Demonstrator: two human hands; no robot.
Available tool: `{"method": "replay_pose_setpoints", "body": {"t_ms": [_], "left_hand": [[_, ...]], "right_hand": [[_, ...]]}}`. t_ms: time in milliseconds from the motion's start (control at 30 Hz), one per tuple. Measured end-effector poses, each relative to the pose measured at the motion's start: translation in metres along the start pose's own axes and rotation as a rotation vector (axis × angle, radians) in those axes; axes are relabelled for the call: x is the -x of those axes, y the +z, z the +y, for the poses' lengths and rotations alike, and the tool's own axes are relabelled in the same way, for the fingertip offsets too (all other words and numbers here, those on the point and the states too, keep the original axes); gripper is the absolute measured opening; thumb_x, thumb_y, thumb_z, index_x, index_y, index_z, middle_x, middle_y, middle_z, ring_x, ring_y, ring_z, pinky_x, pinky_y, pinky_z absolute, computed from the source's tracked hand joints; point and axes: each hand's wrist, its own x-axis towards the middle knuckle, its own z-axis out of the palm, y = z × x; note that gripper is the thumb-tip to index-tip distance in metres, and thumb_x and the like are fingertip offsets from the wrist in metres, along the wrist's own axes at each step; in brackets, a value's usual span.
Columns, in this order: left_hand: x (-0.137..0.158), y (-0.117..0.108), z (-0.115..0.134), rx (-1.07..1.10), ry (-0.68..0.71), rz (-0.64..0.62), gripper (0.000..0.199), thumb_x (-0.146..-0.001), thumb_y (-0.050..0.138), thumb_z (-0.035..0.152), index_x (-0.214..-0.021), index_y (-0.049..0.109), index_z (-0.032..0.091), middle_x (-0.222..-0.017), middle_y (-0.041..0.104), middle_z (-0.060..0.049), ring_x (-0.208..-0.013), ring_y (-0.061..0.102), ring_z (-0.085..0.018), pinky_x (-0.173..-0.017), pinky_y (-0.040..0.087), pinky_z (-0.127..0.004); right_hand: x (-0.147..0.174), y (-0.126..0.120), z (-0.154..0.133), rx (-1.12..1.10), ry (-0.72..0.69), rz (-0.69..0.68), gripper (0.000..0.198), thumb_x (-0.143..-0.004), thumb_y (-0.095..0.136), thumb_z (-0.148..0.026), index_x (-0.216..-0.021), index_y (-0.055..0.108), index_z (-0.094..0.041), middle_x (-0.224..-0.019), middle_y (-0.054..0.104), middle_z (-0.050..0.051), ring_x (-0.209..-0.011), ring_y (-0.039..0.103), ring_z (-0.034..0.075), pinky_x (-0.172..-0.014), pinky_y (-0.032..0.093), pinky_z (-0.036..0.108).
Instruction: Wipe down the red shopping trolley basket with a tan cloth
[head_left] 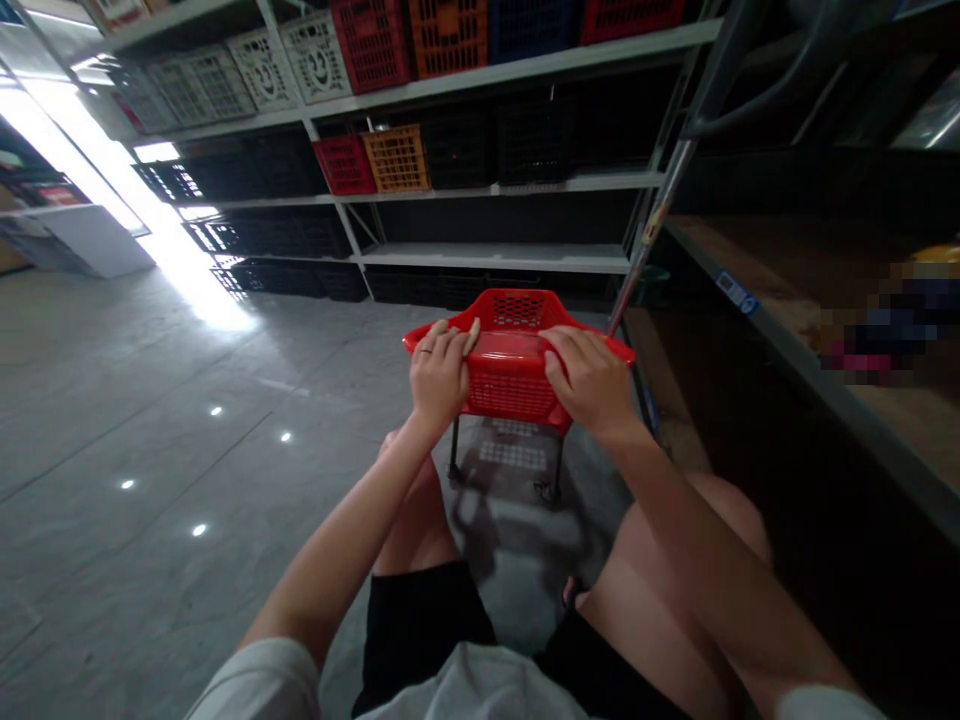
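Note:
In front of my knees stands a small red plastic shopping cart [510, 392] with slotted sides and thin dark legs on small wheels. My left hand [439, 368] is closed over the near left part of its rim, a ring on one finger. On the near right, my right hand [589, 375] curls over the same rim, fingertips towards the inside. A smooth red panel lies between the two hands. Most of the cart's inside is hidden from this angle.
Metal shelving [495, 255] with red, orange, white and dark plastic crates rises behind the cart. A slanting metal pole [652, 225] stands to the right, beside a low wooden shelf [795, 290]. Grey concrete floor [225, 400] stretches left towards a bright opening.

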Motion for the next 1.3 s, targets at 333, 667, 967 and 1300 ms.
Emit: {"method": "replay_pose_setpoints", "body": {"t_ms": [333, 667, 967, 1300], "left_hand": [[0.007, 0.003, 0.037, 0.187, 0.350, -0.162, 0.045, -0.104, 0.049, 0.023, -0.144, 0.070, 0.023, -0.143, 0.074, -0.010, -0.146, 0.062, -0.029, -0.121, 0.051, -0.048], [-0.054, 0.100, 0.016, 0.855, -0.157, -0.240, 0.022, -0.093, 0.046, 0.015, -0.083, 0.066, 0.019, -0.087, 0.076, -0.004, -0.084, 0.070, -0.019, -0.083, 0.057, -0.032], [-0.002, 0.108, 0.108, 0.856, -0.088, 0.099, 0.028, -0.103, 0.040, 0.020, -0.107, 0.068, 0.020, -0.108, 0.076, -0.009, -0.104, 0.070, -0.023, -0.098, 0.055, -0.039], [0.005, 0.155, 0.072, 0.688, 0.116, 0.022, 0.029, -0.110, 0.039, 0.029, -0.112, 0.067, 0.025, -0.110, 0.076, -0.009, -0.109, 0.072, -0.025, -0.103, 0.056, -0.044]], "right_hand": [[0.007, -0.003, 0.066, 0.135, -0.067, 0.208, 0.039, -0.099, 0.053, -0.032, -0.113, 0.089, -0.029, -0.110, 0.087, 0.004, -0.100, 0.070, 0.032, -0.094, 0.057, 0.052], [-0.002, -0.047, 0.120, 0.153, 0.015, 0.126, 0.043, -0.102, 0.045, -0.034, -0.110, 0.087, -0.026, -0.114, 0.085, 0.007, -0.110, 0.070, 0.031, -0.108, 0.052, 0.057], [0.023, -0.019, 0.043, 0.233, -0.035, 0.041, 0.040, -0.107, 0.042, -0.026, -0.103, 0.082, -0.023, -0.109, 0.085, 0.008, -0.110, 0.070, 0.027, -0.108, 0.044, 0.049], [0.044, -0.082, 0.063, 0.185, -0.017, -0.006, 0.044, -0.104, 0.043, -0.024, -0.066, 0.065, -0.025, -0.068, 0.073, 0.001, -0.077, 0.067, 0.020, -0.100, 0.041, 0.044]]}}
